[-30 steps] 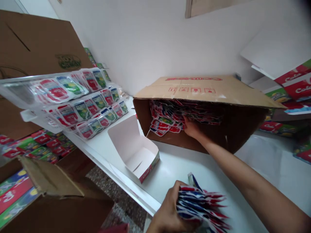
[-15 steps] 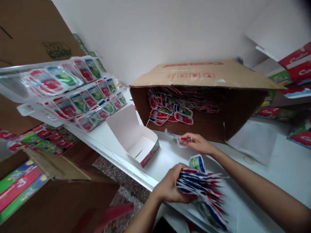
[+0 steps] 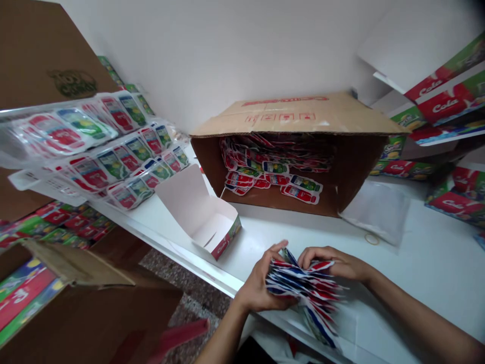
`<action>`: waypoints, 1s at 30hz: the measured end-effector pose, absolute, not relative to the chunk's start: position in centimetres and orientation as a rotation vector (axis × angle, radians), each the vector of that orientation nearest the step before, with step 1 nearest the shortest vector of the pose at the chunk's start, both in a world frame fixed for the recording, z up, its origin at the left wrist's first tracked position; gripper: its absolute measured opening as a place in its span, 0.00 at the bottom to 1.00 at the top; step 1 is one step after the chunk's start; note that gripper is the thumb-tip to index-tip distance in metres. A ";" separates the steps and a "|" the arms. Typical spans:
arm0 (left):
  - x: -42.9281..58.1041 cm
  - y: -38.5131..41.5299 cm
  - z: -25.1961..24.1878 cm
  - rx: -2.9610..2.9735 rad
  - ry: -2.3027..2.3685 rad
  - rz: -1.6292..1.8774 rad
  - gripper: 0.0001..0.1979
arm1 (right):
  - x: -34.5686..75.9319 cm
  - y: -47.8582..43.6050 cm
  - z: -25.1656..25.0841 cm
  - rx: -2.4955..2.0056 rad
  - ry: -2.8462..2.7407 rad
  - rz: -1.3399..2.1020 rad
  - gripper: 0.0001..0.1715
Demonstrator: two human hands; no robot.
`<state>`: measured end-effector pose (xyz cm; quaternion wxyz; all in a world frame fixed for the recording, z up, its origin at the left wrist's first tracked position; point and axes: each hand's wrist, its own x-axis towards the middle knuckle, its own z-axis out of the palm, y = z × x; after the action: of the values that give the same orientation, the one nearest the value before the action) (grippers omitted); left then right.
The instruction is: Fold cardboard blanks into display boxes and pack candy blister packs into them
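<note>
My left hand (image 3: 263,285) is wrapped round the left side of a thick fanned stack of bottle-shaped packets (image 3: 306,285), with red, blue and white edges showing. Curled fingers of my right hand (image 3: 335,263) grip the stack's upper right side. A large cardboard carton (image 3: 288,114) lies on its side behind my hands, its open face toward me. Many red and green packets (image 3: 280,156) are heaped inside, and a few loose packets (image 3: 303,189) rest near its front edge. Left of my hands, a small printed display box (image 3: 227,237) stands with its lid up.
Clear bags of packets (image 3: 106,167) are piled at the left of the white table (image 3: 265,227). An open carton (image 3: 94,313) sits below the table edge. At right are a plastic bag (image 3: 379,210), a rubber band (image 3: 372,238) and stacked Cola boxes (image 3: 447,106).
My right hand has come back from the carton's front to the stack, without the packet it held. More packets lie at the carton's front. The view has shifted slightly right.
</note>
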<state>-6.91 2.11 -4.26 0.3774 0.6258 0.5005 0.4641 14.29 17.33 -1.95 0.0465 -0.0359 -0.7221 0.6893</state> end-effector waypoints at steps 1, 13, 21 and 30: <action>-6.9 2.0 -4.4 1.561 1.254 1.193 0.33 | 14.4 17.4 -2.1 -0.088 -2.166 2.178 0.29; -7.0 2.2 -3.7 1.672 1.334 1.151 0.37 | 12.1 19.6 -0.7 -0.121 -2.273 2.375 0.38; -6.8 2.0 -3.3 1.561 1.352 1.080 0.34 | 8.4 25.3 -3.9 -0.872 -2.553 1.194 0.25; -6.6 1.5 -2.7 1.545 1.332 1.085 0.33 | 9.0 28.3 -5.8 -1.166 -2.534 0.473 0.19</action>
<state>-6.62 1.49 -2.74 0.4036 0.6119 0.5273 0.4296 9.04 28.32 -5.77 0.1556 -0.4071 -0.8847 0.1652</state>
